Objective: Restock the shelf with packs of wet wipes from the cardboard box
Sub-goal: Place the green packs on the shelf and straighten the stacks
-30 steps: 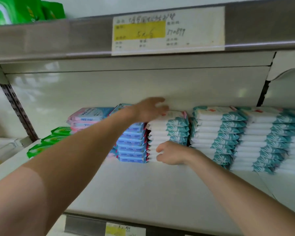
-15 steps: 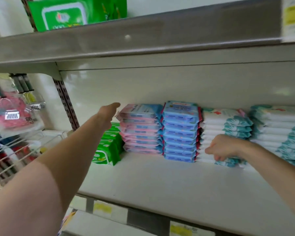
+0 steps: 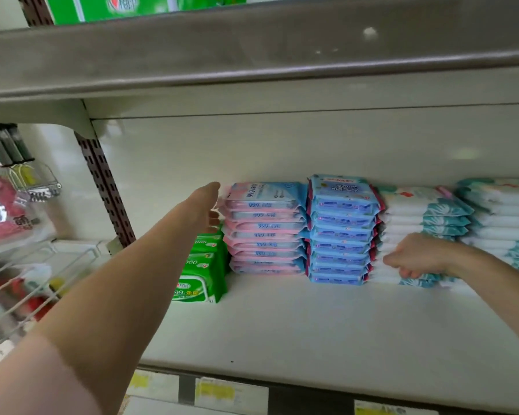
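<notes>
Stacks of wet wipe packs stand along the back of the white shelf (image 3: 312, 330): green packs (image 3: 203, 271), a pink stack (image 3: 265, 229), a blue stack (image 3: 340, 232), a white and teal stack (image 3: 423, 211) and another (image 3: 498, 211) at the right edge. My left hand (image 3: 207, 205) reaches in with straight fingers and touches the left side of the pink stack, above the green packs. My right hand (image 3: 417, 257) has its fingers curled round the front of the lower packs of the white and teal stack. The cardboard box is out of view.
The upper shelf's grey edge (image 3: 252, 64) hangs low overhead, with green packs (image 3: 132, 7) on it. A perforated brown upright (image 3: 105, 190) bounds the shelf on the left. Beyond it are wire racks (image 3: 27, 289) and hanging goods. Price labels (image 3: 231, 395) line the front edge.
My left hand moved from the top of the white and teal stack leftward to the pink stack's left side. The view swung left. My right hand stayed at the white and teal stack.
</notes>
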`<control>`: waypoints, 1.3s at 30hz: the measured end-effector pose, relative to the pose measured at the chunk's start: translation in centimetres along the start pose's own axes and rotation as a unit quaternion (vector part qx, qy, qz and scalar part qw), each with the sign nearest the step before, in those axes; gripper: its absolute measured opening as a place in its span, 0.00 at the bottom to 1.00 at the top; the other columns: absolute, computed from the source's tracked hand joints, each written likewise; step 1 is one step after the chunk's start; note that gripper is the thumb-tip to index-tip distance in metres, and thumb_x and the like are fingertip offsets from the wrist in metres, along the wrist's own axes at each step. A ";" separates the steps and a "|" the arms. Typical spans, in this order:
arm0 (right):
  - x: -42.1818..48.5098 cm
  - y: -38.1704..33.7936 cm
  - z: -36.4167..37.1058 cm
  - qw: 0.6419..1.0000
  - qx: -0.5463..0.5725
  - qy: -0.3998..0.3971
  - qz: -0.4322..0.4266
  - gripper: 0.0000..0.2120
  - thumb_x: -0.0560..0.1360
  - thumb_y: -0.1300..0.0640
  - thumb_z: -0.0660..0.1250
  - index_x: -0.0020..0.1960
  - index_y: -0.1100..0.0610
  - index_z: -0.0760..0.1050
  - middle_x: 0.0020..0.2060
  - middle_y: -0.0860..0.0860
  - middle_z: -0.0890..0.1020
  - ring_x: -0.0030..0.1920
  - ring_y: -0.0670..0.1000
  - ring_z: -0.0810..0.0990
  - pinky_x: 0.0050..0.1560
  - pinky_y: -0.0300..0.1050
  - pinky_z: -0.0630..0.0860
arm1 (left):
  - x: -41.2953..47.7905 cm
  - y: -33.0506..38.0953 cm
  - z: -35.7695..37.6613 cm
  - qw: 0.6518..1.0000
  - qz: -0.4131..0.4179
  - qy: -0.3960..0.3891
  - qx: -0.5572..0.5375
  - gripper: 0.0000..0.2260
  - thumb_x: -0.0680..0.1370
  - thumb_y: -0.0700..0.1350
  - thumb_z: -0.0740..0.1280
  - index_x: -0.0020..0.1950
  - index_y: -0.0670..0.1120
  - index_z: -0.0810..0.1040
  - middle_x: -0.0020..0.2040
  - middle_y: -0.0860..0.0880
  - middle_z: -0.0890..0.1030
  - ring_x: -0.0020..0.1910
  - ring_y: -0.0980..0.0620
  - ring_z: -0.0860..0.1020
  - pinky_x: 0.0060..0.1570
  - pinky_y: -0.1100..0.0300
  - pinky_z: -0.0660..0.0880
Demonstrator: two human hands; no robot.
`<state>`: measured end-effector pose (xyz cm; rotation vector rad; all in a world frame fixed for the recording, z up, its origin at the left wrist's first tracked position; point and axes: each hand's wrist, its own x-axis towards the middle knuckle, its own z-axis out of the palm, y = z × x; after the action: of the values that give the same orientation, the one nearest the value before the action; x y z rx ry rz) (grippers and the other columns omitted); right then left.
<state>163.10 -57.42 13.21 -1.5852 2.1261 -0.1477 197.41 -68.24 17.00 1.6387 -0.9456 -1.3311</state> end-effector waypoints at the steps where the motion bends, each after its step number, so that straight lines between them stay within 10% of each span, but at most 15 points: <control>1: 0.0 0.0 0.0 1.000 0.000 0.002 0.005 0.15 0.77 0.54 0.63 0.45 0.67 0.78 0.41 0.56 0.84 0.36 0.51 0.80 0.36 0.38 0.73 | 0.5 -0.1 -0.5 0.996 0.040 0.058 0.058 0.23 0.81 0.54 0.58 0.69 0.38 0.68 0.60 0.39 0.75 0.55 0.41 0.76 0.55 0.50 0.71; 6: -0.4 -0.4 0.3 1.000 0.002 0.014 0.019 0.14 0.77 0.54 0.63 0.43 0.65 0.77 0.39 0.55 0.83 0.34 0.50 0.79 0.34 0.37 0.71 | 3.6 -2.9 -5.3 0.986 0.041 0.083 0.140 0.23 0.81 0.49 0.63 0.71 0.38 0.67 0.71 0.40 0.69 0.68 0.39 0.69 0.66 0.48 0.67; 11: -0.5 -0.8 0.4 0.999 0.014 0.017 0.028 0.16 0.77 0.52 0.64 0.48 0.66 0.78 0.41 0.56 0.83 0.37 0.52 0.80 0.39 0.39 0.73 | 4.3 -4.8 -7.6 0.985 -0.032 -0.013 0.171 0.18 0.78 0.54 0.66 0.57 0.40 0.76 0.51 0.38 0.81 0.47 0.41 0.81 0.54 0.47 0.77; 15: -0.5 -0.7 0.5 0.999 0.020 0.019 0.030 0.16 0.77 0.53 0.64 0.46 0.67 0.78 0.42 0.58 0.83 0.37 0.53 0.80 0.38 0.39 0.73 | 4.4 -6.8 -10.9 0.993 -0.021 -0.083 0.086 0.22 0.78 0.60 0.63 0.61 0.45 0.77 0.60 0.43 0.80 0.60 0.43 0.78 0.65 0.45 0.71; 23: -0.4 -0.8 0.9 0.998 0.027 0.040 0.030 0.18 0.77 0.54 0.66 0.47 0.71 0.79 0.42 0.62 0.83 0.38 0.56 0.80 0.39 0.41 0.74 | 2.9 -10.0 -8.8 0.984 0.027 -0.093 -0.150 0.21 0.82 0.59 0.51 0.48 0.46 0.76 0.37 0.41 0.84 0.33 0.45 0.84 0.46 0.50 0.74; 32: 0.3 -0.6 1.3 0.997 -0.010 0.066 0.035 0.22 0.76 0.49 0.66 0.34 0.66 0.79 0.29 0.56 0.82 0.30 0.54 0.76 0.36 0.42 0.70 | 3.7 -10.4 -8.6 0.978 0.003 -0.106 -0.181 0.26 0.81 0.62 0.50 0.55 0.43 0.78 0.46 0.39 0.84 0.40 0.42 0.84 0.46 0.49 0.76; 39: -0.9 -1.1 1.1 0.998 -0.012 0.053 0.027 0.21 0.78 0.48 0.64 0.40 0.67 0.79 0.39 0.59 0.83 0.34 0.53 0.76 0.36 0.40 0.69 | 4.4 -10.6 -7.0 0.976 -0.003 -0.124 -0.180 0.26 0.81 0.62 0.51 0.57 0.43 0.77 0.45 0.38 0.84 0.40 0.42 0.84 0.45 0.49 0.76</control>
<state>164.73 -56.72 12.97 -1.5628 2.2572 -0.1932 205.70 -67.14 6.51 1.2211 -0.7837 -1.6319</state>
